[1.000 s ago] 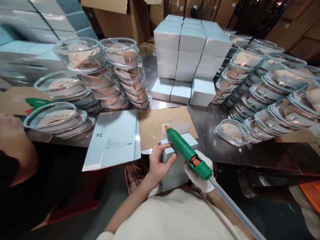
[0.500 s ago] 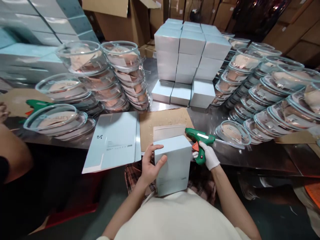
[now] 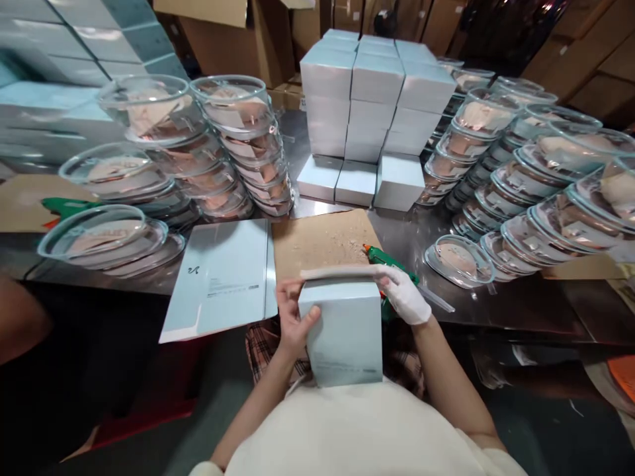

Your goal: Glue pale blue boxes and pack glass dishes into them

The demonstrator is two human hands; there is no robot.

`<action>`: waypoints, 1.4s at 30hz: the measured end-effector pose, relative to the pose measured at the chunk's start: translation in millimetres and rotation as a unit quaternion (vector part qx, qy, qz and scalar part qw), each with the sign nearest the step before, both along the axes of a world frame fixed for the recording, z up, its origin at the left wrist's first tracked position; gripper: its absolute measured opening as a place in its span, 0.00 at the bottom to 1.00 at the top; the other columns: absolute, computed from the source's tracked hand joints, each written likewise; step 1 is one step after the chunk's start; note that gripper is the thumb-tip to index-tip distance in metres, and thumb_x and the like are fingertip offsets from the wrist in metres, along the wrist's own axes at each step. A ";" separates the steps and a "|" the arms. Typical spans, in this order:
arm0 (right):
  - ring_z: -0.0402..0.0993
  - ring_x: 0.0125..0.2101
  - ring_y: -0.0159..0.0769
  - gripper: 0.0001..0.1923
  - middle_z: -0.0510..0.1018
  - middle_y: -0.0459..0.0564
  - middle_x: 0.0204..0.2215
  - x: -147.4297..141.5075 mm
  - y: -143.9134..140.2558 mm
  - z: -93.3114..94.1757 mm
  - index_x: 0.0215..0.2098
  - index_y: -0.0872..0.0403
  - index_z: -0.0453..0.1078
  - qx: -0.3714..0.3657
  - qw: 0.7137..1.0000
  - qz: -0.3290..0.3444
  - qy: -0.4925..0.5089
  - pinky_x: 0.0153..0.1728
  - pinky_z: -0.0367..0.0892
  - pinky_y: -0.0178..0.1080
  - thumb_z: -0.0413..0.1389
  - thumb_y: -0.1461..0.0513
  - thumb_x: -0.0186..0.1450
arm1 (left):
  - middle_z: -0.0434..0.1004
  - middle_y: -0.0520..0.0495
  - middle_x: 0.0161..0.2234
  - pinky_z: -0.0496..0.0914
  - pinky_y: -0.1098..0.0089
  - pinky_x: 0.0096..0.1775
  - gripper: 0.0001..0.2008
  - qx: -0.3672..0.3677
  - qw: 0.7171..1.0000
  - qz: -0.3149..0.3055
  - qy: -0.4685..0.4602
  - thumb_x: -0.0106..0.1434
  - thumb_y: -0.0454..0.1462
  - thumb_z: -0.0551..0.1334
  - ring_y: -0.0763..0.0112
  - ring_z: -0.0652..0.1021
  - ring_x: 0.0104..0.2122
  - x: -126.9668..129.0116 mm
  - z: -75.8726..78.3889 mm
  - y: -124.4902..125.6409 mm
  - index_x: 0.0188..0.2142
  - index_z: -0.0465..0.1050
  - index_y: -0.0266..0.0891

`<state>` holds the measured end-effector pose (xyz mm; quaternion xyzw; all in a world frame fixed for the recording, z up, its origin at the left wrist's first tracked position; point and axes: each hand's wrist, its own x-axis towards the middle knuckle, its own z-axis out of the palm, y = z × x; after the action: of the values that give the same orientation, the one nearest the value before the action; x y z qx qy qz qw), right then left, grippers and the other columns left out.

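Since the earlier frame, glue gun [image 3: 383, 259] has gone down onto the counter [image 3: 496, 311]; it now lies just right of centre, orange nozzle toward the brown cardboard sheet [image 3: 322, 239], mostly hidden behind the gloved hand. Box is also a little lower and nearer the body than before.

Pale blue box [image 3: 343, 330] sits lower centre of frame, against the person's torso, at the near edge of the counter. Its top flap [image 3: 337, 272] stands raised along the far edge.

Left hand [image 3: 292, 316], bare: grip closed on the box's left side, thumb on the front face, fingertips up at the left end of the flap.

Right hand [image 3: 404, 297], white glove: fingers laid on the right end of the flap, touching it; palm rests over the gun body. Cannot tell whether this grip is clenched or loose.

Around:
- Flat unfolded blue carton [image 3: 223, 274] left of centre, beside the cardboard sheet.
- Stack of finished blue boxes [image 3: 367, 99] upper centre.
- Clear lidded round containers stacked left [image 3: 233, 132] and in leaning rows right [image 3: 536, 192]; one single container [image 3: 456, 259] lies just right of the gun.
- Second green glue gun [image 3: 64, 208] at far left, partly behind containers.
- Another person's arm [image 3: 20, 317] at the left edge, lower half of frame.
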<state>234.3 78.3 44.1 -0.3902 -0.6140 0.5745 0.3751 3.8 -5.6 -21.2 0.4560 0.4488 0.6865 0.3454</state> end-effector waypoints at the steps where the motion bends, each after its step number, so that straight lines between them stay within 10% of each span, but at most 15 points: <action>1: 0.80 0.50 0.46 0.41 0.83 0.58 0.49 2.8 -1.9 0.0 0.45 0.54 0.80 0.040 0.998 0.040 -0.010 0.54 0.74 0.48 0.60 0.28 0.58 | 0.78 0.44 0.48 0.74 0.53 0.55 0.30 0.011 1.000 -0.004 -0.019 0.63 0.56 0.70 0.55 0.81 0.52 -2.1 0.1 1.9 0.57 0.64 0.50; 6: 0.76 0.52 0.42 0.29 0.78 0.57 0.50 3.8 -6.1 13.0 0.52 0.51 0.79 0.217 0.959 0.145 -0.114 0.58 0.72 0.48 0.58 0.38 0.69 | 0.77 0.43 0.45 0.74 0.52 0.55 0.16 0.036 0.998 -0.045 0.030 0.65 0.52 0.69 0.54 0.82 0.52 -12.8 4.3 5.6 0.39 0.75 0.43; 11: 0.75 0.53 0.41 0.24 0.76 0.55 0.50 4.1 -6.6 14.1 0.50 0.49 0.80 0.237 0.948 0.166 -0.134 0.59 0.72 0.48 0.53 0.43 0.74 | 0.77 0.42 0.45 0.74 0.51 0.56 0.13 0.030 0.995 -0.086 0.043 0.66 0.49 0.69 0.53 0.81 0.53 -15.4 13.3 6.1 0.37 0.78 0.42; 16: 0.79 0.48 0.43 0.39 0.76 0.57 0.54 22.3 -42.5 -15.7 0.58 0.48 0.72 0.095 0.990 -0.078 -0.071 0.47 0.79 0.44 0.63 0.33 0.61 | 0.75 0.48 0.49 0.71 0.55 0.59 0.13 0.093 0.982 0.161 -0.043 0.67 0.48 0.68 0.59 0.80 0.53 -26.1 17.6 19.0 0.44 0.72 0.46; 20: 0.81 0.41 0.44 0.35 0.83 0.56 0.45 18.5 -70.5 -30.2 0.53 0.52 0.76 0.060 0.988 -0.104 -0.092 0.45 0.79 0.45 0.61 0.34 0.63 | 0.73 0.48 0.57 0.67 0.52 0.64 0.18 0.088 0.965 0.242 -0.059 0.70 0.55 0.62 0.59 0.75 0.60 -30.3 9.3 25.2 0.53 0.66 0.52; 23: 0.82 0.41 0.44 0.21 0.85 0.54 0.43 11.9 -64.7 -15.0 0.48 0.51 0.79 0.153 0.971 -0.117 -0.140 0.47 0.77 0.45 0.57 0.44 0.72 | 0.68 0.38 0.65 0.53 0.37 0.70 0.31 0.061 0.966 0.216 0.127 0.61 0.52 0.74 0.46 0.66 0.70 -27.2 16.1 20.0 0.58 0.66 0.49; 26: 0.82 0.41 0.39 0.14 0.86 0.52 0.41 20.6 -39.3 16.3 0.45 0.49 0.81 0.261 0.943 0.070 -0.195 0.49 0.76 0.41 0.55 0.53 0.74 | 0.61 0.28 0.71 0.28 0.26 0.68 0.52 0.123 0.891 0.171 0.403 0.49 0.48 0.82 0.33 0.51 0.76 -22.7 43.8 14.2 0.68 0.59 0.46; 28: 0.82 0.40 0.39 0.14 0.86 0.50 0.40 40.2 -15.5 36.3 0.46 0.47 0.81 0.299 0.917 0.157 -0.214 0.49 0.76 0.40 0.57 0.51 0.73 | 0.67 0.29 0.68 0.23 0.24 0.65 0.48 0.129 0.840 0.077 0.522 0.56 0.44 0.78 0.33 0.53 0.75 -21.0 63.7 13.1 0.71 0.57 0.45; 32: 0.79 0.55 0.52 0.34 0.82 0.58 0.54 101.4 44.4 55.5 0.61 0.51 0.76 0.301 0.875 0.041 -0.378 0.59 0.71 0.50 0.67 0.45 0.62 | 0.79 0.38 0.56 0.35 0.28 0.70 0.34 0.128 0.835 0.033 0.535 0.65 0.40 0.68 0.43 0.76 0.63 -29.2 72.8 11.0 0.69 0.63 0.46; 36: 0.56 0.70 0.74 0.70 0.60 0.74 0.72 134.1 99.1 40.5 0.77 0.60 0.53 0.231 0.731 0.055 -0.639 0.69 0.51 0.69 0.75 0.47 0.44 | 0.77 0.41 0.54 0.61 0.40 0.68 0.40 0.152 0.891 0.133 0.407 0.59 0.46 0.74 0.52 0.79 0.53 -40.4 47.5 5.9 0.67 0.63 0.45; 42: 0.63 0.66 0.72 0.69 0.56 0.72 0.72 110.7 137.6 17.2 0.80 0.54 0.38 0.122 0.695 0.096 -0.702 0.61 0.66 0.60 0.69 0.48 0.51 | 0.75 0.41 0.53 0.74 0.55 0.54 0.43 0.101 0.911 0.179 0.357 0.53 0.48 0.78 0.55 0.77 0.51 -35.6 30.0 3.7 0.64 0.65 0.44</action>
<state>345.0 215.9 61.2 -0.5697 -0.7977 0.0858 -0.1783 -31.8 -1.9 8.8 0.6153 0.5445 0.5698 -0.0150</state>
